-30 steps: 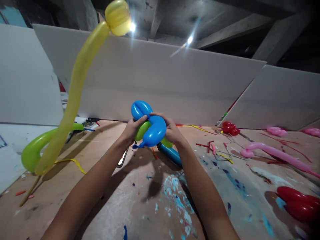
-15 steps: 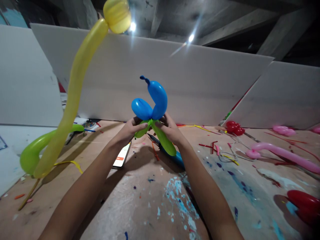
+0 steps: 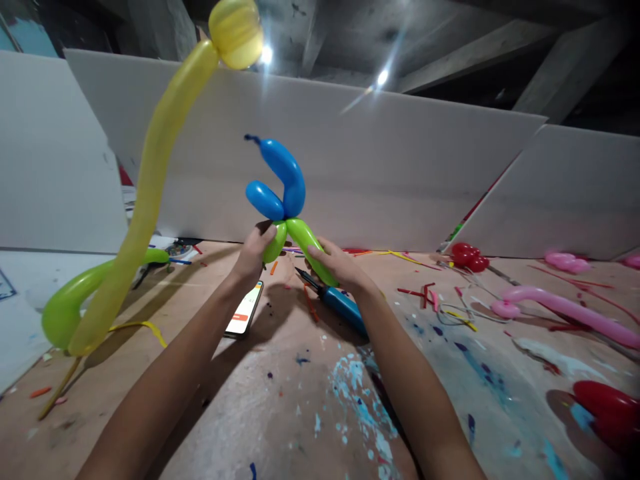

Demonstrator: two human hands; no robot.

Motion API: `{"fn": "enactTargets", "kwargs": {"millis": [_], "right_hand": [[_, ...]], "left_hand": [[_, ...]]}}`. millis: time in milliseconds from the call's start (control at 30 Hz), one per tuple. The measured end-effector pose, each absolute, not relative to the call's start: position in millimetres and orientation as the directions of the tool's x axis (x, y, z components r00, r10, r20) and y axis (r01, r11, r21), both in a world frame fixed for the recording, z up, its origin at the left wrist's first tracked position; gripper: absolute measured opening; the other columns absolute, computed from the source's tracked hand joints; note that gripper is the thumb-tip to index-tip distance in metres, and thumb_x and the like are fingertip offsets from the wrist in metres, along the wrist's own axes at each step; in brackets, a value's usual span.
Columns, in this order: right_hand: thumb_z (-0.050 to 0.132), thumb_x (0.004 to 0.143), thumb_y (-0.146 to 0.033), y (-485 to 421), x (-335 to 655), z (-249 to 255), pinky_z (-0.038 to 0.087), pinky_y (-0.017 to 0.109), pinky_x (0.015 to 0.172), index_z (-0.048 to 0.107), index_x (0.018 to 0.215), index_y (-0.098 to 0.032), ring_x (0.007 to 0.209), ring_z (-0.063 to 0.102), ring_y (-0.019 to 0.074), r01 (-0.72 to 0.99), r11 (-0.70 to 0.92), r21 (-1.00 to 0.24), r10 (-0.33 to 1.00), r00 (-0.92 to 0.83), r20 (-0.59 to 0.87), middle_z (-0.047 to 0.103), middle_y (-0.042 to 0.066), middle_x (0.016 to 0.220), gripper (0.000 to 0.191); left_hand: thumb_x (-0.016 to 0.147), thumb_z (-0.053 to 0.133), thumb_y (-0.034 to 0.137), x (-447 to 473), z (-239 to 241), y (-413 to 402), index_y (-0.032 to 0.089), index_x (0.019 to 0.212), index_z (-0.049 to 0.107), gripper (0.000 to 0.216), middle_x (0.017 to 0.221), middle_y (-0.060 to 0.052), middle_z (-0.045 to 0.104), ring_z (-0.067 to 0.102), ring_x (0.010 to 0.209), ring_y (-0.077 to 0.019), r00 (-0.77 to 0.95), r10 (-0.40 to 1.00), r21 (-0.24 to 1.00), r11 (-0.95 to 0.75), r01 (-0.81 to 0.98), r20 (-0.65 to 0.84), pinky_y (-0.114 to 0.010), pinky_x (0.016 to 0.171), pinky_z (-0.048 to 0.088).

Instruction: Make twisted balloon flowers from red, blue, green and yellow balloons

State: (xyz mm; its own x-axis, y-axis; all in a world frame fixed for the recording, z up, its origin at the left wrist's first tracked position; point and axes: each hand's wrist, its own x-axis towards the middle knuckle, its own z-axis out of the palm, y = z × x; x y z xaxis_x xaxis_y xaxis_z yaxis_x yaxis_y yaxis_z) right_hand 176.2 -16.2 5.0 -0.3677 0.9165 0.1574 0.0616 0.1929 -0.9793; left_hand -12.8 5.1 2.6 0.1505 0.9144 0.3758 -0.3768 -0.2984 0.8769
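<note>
Holding a green balloon in both hands, just above the far-middle part of the table; a blue balloon stands up from the shared twist joint. Left hand: fingers wrapped on the short left green lobe, thumb on the near side. Right hand: thumb and fingers pinching the longer right lobe partway down. Blue part is not gripped by either; its knotted tail points up and left.

Handling, my read: almost no weight, soft, springy, will sway easily. Skin looks glossy, could slip or squeak under dry fingers. Fragile: nails or a hard squeeze at the joint could pop it or let the twist unwind. Best hold is mid-lobe or lightly pinched right by the joint, not the thin tail.

Around it: dark-tipped blue tool, pump-like, lies just below the right lobe, tip pointing far-left; closest snag/puncture risk. Phone flat under the left forearm. Tall yellow balloon on the left, clear of the hands. Loose wires and pink balloon well off right, red balloon near right. White panel closes off the far side, limiting reach that way.
</note>
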Motion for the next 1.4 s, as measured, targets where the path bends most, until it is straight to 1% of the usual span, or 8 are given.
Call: {"fn": "enactTargets", "kwargs": {"millis": [167,267,367,600,867,1133,1267,1400], "right_hand": [[0.05,0.088,-0.058,-19.3,173.7,4.3,0.037,0.021,0.037,0.051,0.092,-0.019,0.045,0.045,0.0083,-0.009,0.138,-0.99,0.886,-0.447,0.127,0.052,-0.001,0.064,0.04],[0.051,0.087,-0.058,-21.4,170.8,1.8,0.039,0.02,0.037,0.054,0.09,-0.018,0.047,0.047,0.0086,-0.019,0.079,-0.997,0.835,-0.545,0.076,0.055,0.001,0.066,0.04],[0.046,0.085,-0.066,-20.4,165.3,-3.4,0.041,0.02,0.036,0.054,0.089,-0.017,0.046,0.052,0.0096,-0.032,-0.044,-0.999,0.754,-0.657,-0.012,0.059,0.002,0.066,0.05],[0.05,0.083,-0.065,-15.8,161.4,-10.0,0.035,0.016,0.029,0.054,0.095,-0.015,0.04,0.05,0.0076,-0.154,-0.157,-0.975,0.628,-0.778,0.022,0.063,0.002,0.065,0.052],[0.042,0.084,-0.069,-11.1,159.8,-20.1,0.03,0.016,0.027,0.055,0.095,-0.014,0.036,0.044,0.0067,-0.139,-0.218,-0.966,0.567,-0.824,-0.01,0.057,-0.002,0.058,0.057],[0.067,0.071,-0.054,-11.9,146.1,-36.0,0.033,0.017,0.032,0.053,0.086,-0.014,0.039,0.044,0.0058,-0.288,-0.393,-0.873,0.435,-0.895,0.1,0.056,-0.003,0.06,0.045],[0.066,0.073,-0.051,-12.5,146.9,-31.7,0.033,0.017,0.033,0.052,0.079,-0.014,0.038,0.043,0.0053,-0.238,-0.258,-0.936,0.506,-0.859,0.079,0.053,-0.004,0.057,0.04],[0.064,0.076,-0.043,-17.4,149.1,-19.2,0.036,0.018,0.035,0.046,0.078,-0.018,0.04,0.046,0.0074,-0.097,-0.02,-0.995,0.679,-0.732,0.058,0.051,-0.005,0.055,0.03]], "left_hand": [[0.076,0.062,0.037,-23.9,0.8,5.4,0.018,0.102,0.067,0.032,0.107,-0.008,0.07,0.064,0.102,-0.0263,0.455,0.868,0.859,0.069,-0.507,0.198,-0.041,0.092,0.048],[0.069,0.067,0.036,-31.0,-9.8,7.7,0.017,0.11,0.066,0.045,0.116,-0.011,0.068,0.059,0.114,-0.0293,0.609,0.76,0.865,0.131,-0.485,0.226,-0.044,0.099,0.043],[0.062,0.071,0.04,-34.9,-15.9,7.1,0.018,0.117,0.063,0.06,0.121,-0.014,0.065,0.056,0.117,-0.0328,0.685,0.663,0.866,0.109,-0.489,0.303,-0.044,0.093,0.045],[0.067,0.066,0.041,-19.2,-3.2,-12.1,0.019,0.123,0.059,0.06,0.114,-0.012,0.067,0.064,0.101,-0.0309,0.496,0.775,0.837,-0.076,-0.541,0.391,-0.035,0.067,0.05],[0.065,0.068,0.04,-7.9,-5.3,-19.2,0.023,0.122,0.053,0.061,0.109,-0.009,0.068,0.066,0.081,-0.0239,0.441,0.818,0.831,-0.077,-0.551,0.368,-0.026,0.048,0.042],[0.067,0.068,0.037,-9.1,-1.4,-26.0,0.024,0.114,0.054,0.051,0.099,-0.006,0.065,0.062,0.102,-0.0299,0.499,0.761,0.802,-0.046,-0.595,0.414,-0.041,0.082,0.052],[0.069,0.07,0.036,-8.1,-3.2,-22.8,0.023,0.113,0.054,0.049,0.097,-0.005,0.064,0.063,0.099,-0.0274,0.499,0.759,0.814,-0.069,-0.576,0.418,-0.041,0.086,0.051],[0.073,0.069,0.032,-5.6,-5.1,-20.1,0.021,0.114,0.054,0.044,0.099,-0.006,0.065,0.064,0.096,-0.0241,0.468,0.764,0.806,-0.114,-0.581,0.445,-0.036,0.081,0.053]]}}
